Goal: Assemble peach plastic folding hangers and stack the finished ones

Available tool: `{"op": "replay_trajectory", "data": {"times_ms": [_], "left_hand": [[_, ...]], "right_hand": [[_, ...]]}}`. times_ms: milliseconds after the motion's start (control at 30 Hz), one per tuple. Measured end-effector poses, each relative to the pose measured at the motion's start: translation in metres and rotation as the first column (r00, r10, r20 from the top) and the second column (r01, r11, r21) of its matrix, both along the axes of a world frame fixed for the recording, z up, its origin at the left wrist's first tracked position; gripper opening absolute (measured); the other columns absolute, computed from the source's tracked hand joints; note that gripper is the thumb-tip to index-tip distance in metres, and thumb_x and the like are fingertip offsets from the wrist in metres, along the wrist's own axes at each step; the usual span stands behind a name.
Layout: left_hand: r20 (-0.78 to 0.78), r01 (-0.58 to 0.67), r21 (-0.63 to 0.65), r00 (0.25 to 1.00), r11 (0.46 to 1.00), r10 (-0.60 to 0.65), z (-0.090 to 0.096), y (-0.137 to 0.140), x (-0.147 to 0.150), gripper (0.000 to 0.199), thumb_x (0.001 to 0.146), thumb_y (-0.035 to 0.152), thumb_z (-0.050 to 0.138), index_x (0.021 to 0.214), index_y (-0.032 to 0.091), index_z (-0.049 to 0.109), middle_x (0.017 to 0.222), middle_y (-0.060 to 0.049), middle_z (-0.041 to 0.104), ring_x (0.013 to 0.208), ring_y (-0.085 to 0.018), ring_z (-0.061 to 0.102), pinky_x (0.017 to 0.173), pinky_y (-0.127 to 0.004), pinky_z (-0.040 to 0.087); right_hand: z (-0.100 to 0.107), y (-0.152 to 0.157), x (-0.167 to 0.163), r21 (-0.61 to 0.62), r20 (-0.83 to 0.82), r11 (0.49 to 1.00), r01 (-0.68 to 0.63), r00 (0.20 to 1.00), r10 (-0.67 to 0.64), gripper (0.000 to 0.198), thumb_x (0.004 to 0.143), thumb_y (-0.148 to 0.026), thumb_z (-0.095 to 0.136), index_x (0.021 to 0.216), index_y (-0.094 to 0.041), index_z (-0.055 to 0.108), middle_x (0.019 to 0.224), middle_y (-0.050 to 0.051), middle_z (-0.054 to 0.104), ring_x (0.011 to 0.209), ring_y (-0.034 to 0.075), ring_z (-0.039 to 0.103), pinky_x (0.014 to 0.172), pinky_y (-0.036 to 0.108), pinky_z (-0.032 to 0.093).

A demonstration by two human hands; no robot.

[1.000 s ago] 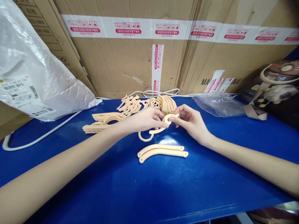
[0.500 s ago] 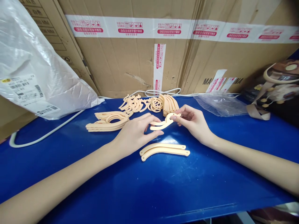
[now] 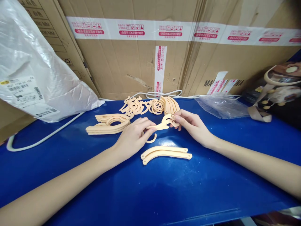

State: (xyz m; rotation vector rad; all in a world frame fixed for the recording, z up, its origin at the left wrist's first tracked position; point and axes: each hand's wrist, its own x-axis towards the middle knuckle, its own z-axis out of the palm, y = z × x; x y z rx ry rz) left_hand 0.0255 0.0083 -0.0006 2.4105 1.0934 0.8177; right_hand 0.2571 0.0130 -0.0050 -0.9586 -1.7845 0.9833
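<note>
My left hand [image 3: 131, 133] pinches a slim beige piece of a folding clothes hanger between thumb and fingertips. A small curved hook end [image 3: 151, 139] shows just below those fingers; whether it joins the pinched piece I cannot tell. My right hand [image 3: 191, 125] grips the curved hanger middle piece [image 3: 166, 119] by its right end, between thumb and fingers. The pieces meet or overlap between my hands, above the blue table [image 3: 188, 185]. Closer to me, two curved hanger arms [image 3: 166, 153] lie side by side.
Stacked hanger parts [image 3: 108, 128] lie left of my left hand. Behind are a pile of loose hooks [image 3: 136, 105] and a stack of arms [image 3: 169, 105]. A white plastic parcel [image 3: 42, 69], a clear bag [image 3: 223, 106], a white cable [image 3: 42, 143] and cardboard boxes [image 3: 127, 62] surround the work area.
My left thumb and fingers have closed on the beige piece. The middle piece has tilted in my right hand, and a hook end now shows below my left fingers.
</note>
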Motion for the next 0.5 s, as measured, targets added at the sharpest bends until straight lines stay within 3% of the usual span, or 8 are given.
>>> {"op": "replay_trajectory", "data": {"times_ms": [200, 500], "left_hand": [[-0.016, -0.023, -0.025, 1.000, 0.999, 0.023, -0.0006, 0.0014, 0.0002, 0.021, 0.095, 0.029, 0.046, 0.092, 0.019, 0.065, 0.088, -0.001, 0.063, 0.084, -0.017, 0.057, 0.075, -0.031, 0.042], [0.061, -0.034, -0.090, 0.997, 0.995, 0.039, 0.0003, 0.0049, -0.0017, 0.022, 0.095, 0.030, 0.045, 0.096, 0.019, 0.064, 0.093, -0.002, 0.066, 0.083, -0.016, 0.060, 0.073, -0.029, 0.044]], "right_hand": [[0.0016, 0.0011, 0.0004, -0.009, 0.021, 1.000, 0.001, 1.000, -0.001, 0.028, 0.093, -0.042, 0.050, 0.082, -0.018, 0.061, 0.075, 0.001, 0.061, 0.067, 0.012, 0.057, 0.061, 0.025, 0.047], [-0.0019, 0.0053, -0.0006, -0.118, -0.024, 0.993, 0.031, 0.999, -0.034, 0.021, 0.079, -0.036, 0.067, 0.084, -0.017, 0.061, 0.078, 0.002, 0.062, 0.069, 0.013, 0.058, 0.057, 0.025, 0.048]]}}
